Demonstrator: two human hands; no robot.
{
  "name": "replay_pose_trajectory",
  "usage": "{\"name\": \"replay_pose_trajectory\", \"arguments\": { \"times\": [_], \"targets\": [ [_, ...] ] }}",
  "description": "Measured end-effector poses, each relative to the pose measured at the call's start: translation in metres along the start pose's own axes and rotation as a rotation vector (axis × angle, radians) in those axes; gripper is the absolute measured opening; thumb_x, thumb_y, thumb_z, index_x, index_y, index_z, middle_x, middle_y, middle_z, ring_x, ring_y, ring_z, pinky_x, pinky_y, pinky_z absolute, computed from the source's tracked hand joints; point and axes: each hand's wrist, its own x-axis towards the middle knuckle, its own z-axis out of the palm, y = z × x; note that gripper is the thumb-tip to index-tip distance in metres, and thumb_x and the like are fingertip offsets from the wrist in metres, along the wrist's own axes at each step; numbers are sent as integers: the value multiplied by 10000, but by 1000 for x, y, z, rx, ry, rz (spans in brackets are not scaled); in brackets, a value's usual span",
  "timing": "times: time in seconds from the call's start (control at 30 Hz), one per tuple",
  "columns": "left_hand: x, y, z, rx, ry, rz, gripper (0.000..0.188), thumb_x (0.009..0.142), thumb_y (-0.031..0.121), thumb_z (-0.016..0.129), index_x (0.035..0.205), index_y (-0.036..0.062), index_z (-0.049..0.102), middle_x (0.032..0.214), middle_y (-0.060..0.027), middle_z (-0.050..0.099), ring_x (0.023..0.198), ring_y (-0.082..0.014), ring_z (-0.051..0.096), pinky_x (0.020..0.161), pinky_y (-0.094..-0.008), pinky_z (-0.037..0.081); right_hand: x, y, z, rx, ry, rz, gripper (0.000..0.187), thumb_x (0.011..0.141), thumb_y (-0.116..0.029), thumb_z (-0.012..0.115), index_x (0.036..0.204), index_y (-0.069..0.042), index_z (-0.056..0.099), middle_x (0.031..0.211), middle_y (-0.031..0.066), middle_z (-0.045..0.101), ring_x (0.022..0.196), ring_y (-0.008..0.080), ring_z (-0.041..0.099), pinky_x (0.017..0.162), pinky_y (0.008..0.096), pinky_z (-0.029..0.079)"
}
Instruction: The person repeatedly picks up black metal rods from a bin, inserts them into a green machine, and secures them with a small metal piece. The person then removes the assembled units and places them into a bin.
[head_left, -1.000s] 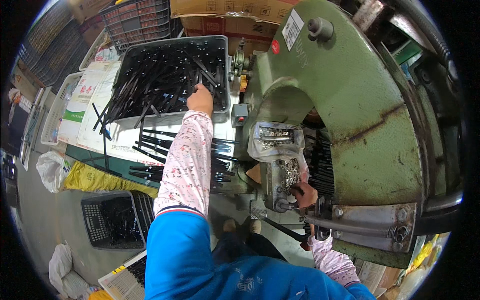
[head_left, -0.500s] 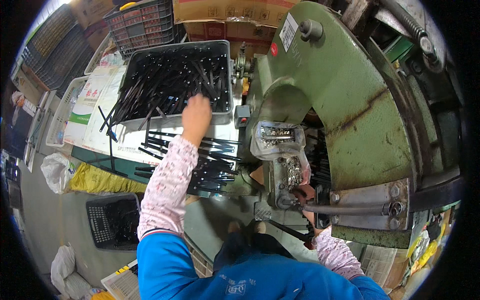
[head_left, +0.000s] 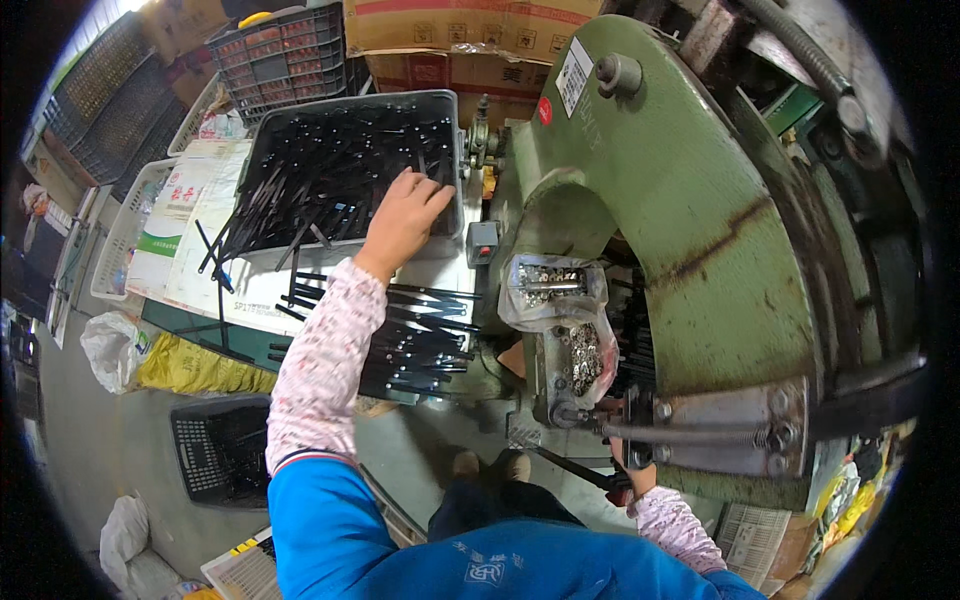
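My left hand point(head_left: 405, 222) is over the near right part of a grey plastic bin point(head_left: 345, 245), palm down, fingers apart. Its fingertips touch or hover just above the pile of thin black metal strips point(head_left: 330, 170) in the bin; I see nothing held. More black strips point(head_left: 425, 345) lie in a loose row on the bench below that forearm. At the green press machine point(head_left: 720, 250), my right hand point(head_left: 637, 472) is low by the spring-wrapped rod point(head_left: 690, 433). Machine parts cover its fingers, so what it holds is hidden.
Small shiny metal parts fill a plastic-lined tray point(head_left: 552, 312) on the press. A small switch box point(head_left: 482, 243) stands right of the bin. Cardboard boxes point(head_left: 470, 30) and a dark crate point(head_left: 285, 60) are behind. A black basket point(head_left: 215, 450) sits on the floor at left.
My left hand has shifted slightly right and nearer over the bin, and its fingers now show more spread. My right hand remains beside the press, somewhat lower in view.
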Motion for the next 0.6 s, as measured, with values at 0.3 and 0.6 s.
{"name": "replay_pose_trajectory", "arguments": {
  "times": [0.3,0.6],
  "targets": [
    [-18,140,-167,-869,411,-673,173,978,107,512,1060,-33,573,880,-80,632,790,-143,639,681,-252,550,-20,-51,12,7,171,-188,165,795,-146,705,851,7,683,761,176,632,716,315,608,699,362,476],
    [-42,266,-88,-1822,277,-1415,191,982,173,502,1027,-9,465,965,-227,624,821,-330,668,747,-435,576,1,-97,-23,464,52,8,228,797,-144,708,931,32,651,882,167,665,829,265,655,755,353,499]
  ]
}}
